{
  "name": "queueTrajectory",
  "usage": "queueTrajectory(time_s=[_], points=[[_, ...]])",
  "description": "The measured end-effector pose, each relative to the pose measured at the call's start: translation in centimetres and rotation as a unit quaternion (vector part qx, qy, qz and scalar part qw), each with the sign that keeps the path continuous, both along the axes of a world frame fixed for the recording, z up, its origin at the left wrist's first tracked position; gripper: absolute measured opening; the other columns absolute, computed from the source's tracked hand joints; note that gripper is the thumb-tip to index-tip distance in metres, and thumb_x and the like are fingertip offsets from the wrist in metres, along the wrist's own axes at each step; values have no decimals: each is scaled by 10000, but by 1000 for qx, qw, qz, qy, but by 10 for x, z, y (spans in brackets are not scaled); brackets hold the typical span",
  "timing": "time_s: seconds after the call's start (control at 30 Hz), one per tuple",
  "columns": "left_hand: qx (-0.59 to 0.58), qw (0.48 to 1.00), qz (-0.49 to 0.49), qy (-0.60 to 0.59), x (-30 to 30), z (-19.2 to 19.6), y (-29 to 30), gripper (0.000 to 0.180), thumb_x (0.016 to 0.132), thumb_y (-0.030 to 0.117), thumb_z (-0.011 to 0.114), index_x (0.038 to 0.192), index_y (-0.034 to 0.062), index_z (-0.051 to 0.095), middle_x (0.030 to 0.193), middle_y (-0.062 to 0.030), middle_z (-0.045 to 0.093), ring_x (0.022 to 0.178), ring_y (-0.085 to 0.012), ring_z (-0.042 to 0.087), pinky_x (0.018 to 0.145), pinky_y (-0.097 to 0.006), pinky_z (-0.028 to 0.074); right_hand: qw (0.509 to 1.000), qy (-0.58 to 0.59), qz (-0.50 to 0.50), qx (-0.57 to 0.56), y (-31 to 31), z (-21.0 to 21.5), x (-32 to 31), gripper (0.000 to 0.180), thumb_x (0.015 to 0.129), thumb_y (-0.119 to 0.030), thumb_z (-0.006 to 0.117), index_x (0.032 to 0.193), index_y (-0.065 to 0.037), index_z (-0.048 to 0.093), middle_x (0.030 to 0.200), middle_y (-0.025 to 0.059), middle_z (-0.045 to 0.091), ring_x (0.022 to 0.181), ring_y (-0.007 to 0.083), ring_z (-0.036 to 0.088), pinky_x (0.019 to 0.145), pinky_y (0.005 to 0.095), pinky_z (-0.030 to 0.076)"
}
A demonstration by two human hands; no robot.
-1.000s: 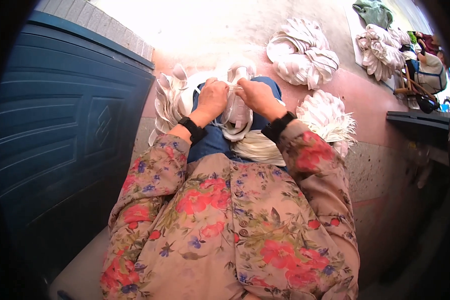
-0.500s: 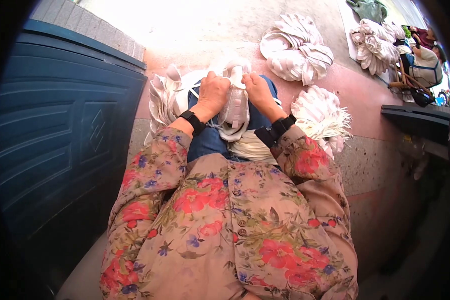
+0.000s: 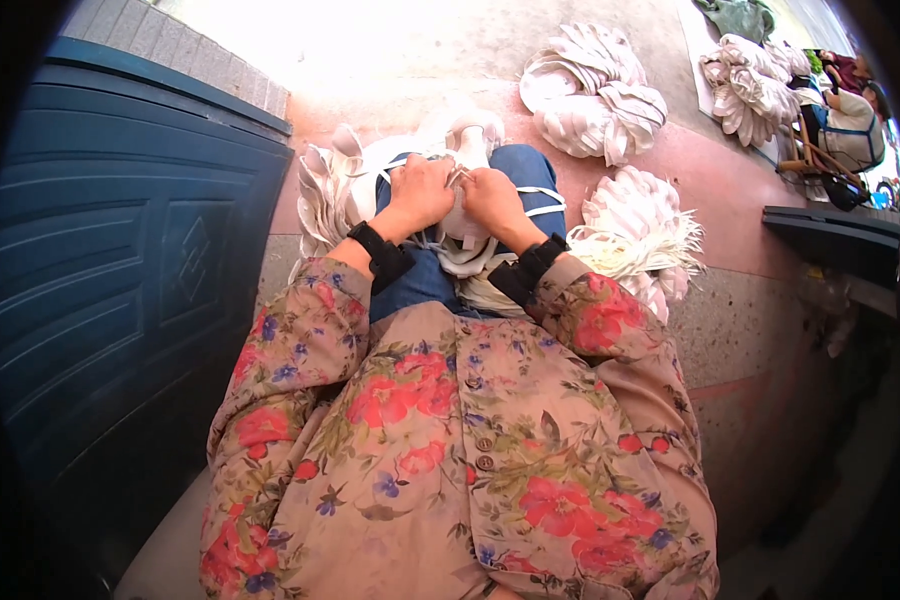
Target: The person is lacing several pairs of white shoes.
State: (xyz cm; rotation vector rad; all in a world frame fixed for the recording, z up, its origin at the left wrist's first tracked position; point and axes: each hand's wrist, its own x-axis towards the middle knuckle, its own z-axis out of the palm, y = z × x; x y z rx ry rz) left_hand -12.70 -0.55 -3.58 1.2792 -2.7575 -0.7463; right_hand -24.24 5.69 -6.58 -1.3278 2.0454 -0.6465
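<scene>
Pink and grey paving (image 3: 730,195) forms the ground in front of us, washed out by bright light at the top. We locate the pale shoe upper (image 3: 462,230) between the knees of the blue jeans (image 3: 400,285), toe-to-heel line running away from the body. Our left hand (image 3: 420,192) and right hand (image 3: 494,203) meet over its middle, fingers drawn narrow in a pinch on a white lace (image 3: 543,209); part of that lace curves across the right knee. We cannot tell which eyelets it passes through, as the fingers cover them. Black wristbands (image 3: 382,256) fit both wrists. Just below the upper, we note a cream lace bundle (image 3: 485,296). To the left stands a stack of uppers (image 3: 322,205), beside a dark blue panel (image 3: 120,250). To the right, we find a second stack (image 3: 625,200) draped with loose laces (image 3: 645,242), and beyond it a larger pile (image 3: 595,100).
</scene>
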Motion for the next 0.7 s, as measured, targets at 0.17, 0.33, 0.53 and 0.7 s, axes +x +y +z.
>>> queueTrajectory(time_s=[0.17,0.33,0.53,0.7], points=[[5,999,6,44,5,-12,-2,230,704,169,516,896,105,625,845,-153,600,881,-338,525,760,-445,416,998,35,-2,47,3,9,6,286,810,-257,487,783,5,598,780,228,592,749,399,572,687,464,447],[-28,998,3,57,4,-13,-1,209,723,154,506,880,96,630,838,-150,604,860,-335,534,750,-439,424,958,242,144,-56,1,-1,9,125,753,-132,529,711,-48,611,715,130,619,665,283,627,563,368,494],[0,998,12,67,9,-15,1,211,726,161,524,900,86,619,877,-135,600,877,-329,530,778,-422,416,953,233,160,-107,-1,8,6,136,741,-114,507,683,-50,613,672,139,615,650,272,626,544,360,491],[-70,988,-12,140,10,-5,21,323,695,106,567,1018,123,582,1057,-113,544,1003,-313,466,856,-400,380,962,133,236,41,24,29,-11,268,716,-239,524,656,2,622,678,197,602,667,325,615,591,418,484]])
